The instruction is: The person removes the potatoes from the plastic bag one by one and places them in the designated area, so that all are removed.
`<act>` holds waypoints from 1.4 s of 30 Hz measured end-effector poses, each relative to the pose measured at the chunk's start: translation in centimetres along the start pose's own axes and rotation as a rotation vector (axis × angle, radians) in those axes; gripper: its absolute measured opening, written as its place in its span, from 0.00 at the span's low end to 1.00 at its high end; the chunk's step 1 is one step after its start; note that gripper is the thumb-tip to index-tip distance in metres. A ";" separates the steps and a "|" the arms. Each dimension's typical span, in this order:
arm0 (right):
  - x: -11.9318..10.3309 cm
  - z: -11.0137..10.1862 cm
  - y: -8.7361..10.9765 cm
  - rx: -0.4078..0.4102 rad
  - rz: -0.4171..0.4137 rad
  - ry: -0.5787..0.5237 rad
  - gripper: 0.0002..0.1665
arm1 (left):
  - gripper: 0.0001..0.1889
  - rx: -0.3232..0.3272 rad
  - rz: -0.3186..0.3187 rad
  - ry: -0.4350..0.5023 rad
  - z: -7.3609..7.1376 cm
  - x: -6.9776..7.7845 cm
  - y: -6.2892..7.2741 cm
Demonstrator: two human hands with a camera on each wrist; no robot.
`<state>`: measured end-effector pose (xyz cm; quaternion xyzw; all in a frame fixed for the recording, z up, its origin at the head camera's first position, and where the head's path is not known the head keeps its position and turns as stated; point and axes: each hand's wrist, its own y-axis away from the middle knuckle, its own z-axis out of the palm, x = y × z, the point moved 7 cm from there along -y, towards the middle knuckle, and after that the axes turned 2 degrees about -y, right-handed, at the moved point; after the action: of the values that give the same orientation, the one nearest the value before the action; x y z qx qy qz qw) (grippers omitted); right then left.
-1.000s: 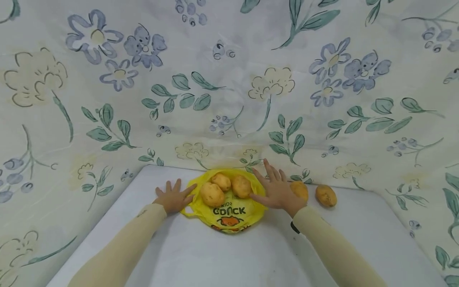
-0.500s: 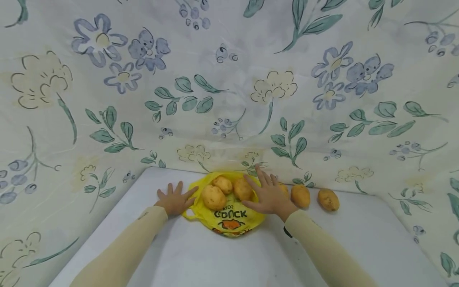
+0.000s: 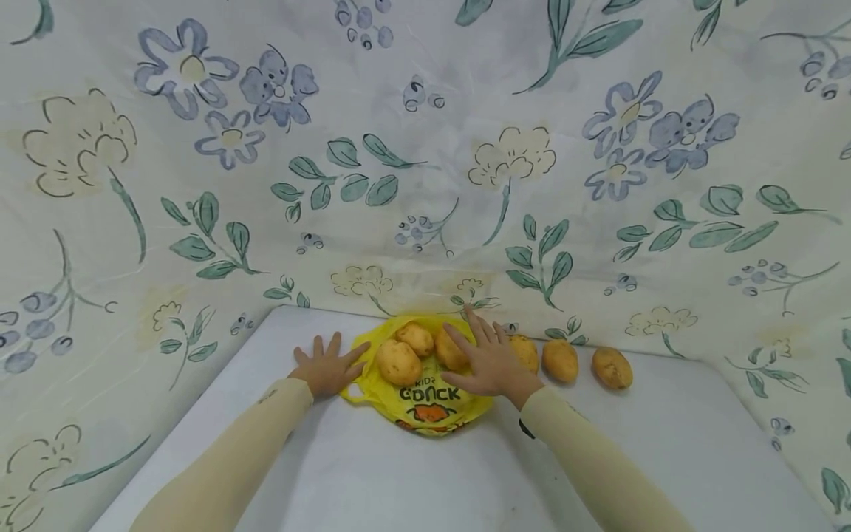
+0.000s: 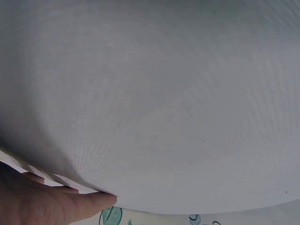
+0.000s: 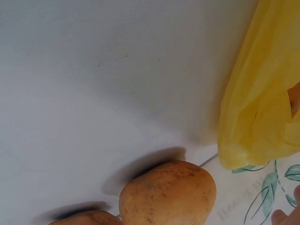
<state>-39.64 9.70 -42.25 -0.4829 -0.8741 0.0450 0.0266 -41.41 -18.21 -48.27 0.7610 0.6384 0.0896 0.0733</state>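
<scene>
A yellow plastic bag [image 3: 425,415] with printed lettering lies on the table, bearing three potatoes [image 3: 399,362]. My left hand [image 3: 324,367] rests with spread fingers at the bag's left edge, thumb side over the yellow plastic. Over the bag's right side my right hand [image 3: 495,363] is spread, its fingers straight and pointing away, overlapping the rightmost of those potatoes. The left wrist view catches only part of the left hand [image 4: 51,205] low in its left corner. In the right wrist view the bag's side [image 5: 253,103] stands at the right.
Three more potatoes [image 3: 561,361] lie in a row to the right of the bag, the nearest partly behind my right hand. One large potato [image 5: 168,194] fills the lower right wrist view. A flowered sheet [image 3: 425,185] hangs behind the white table [image 3: 399,480].
My right hand has moved left across the bag's right side, uncovering the potatoes to its right. The left hand keeps its place at the bag's edge.
</scene>
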 end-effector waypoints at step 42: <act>-1.4 2.8 -1.6 -0.117 -0.040 -0.091 0.56 | 0.33 -0.021 -0.018 0.027 0.1 0.0 -0.1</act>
<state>-40.52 7.49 -44.90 -0.4634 -0.8851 0.0152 -0.0405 -41.49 -18.18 -48.37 0.7532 0.6451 0.1057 0.0736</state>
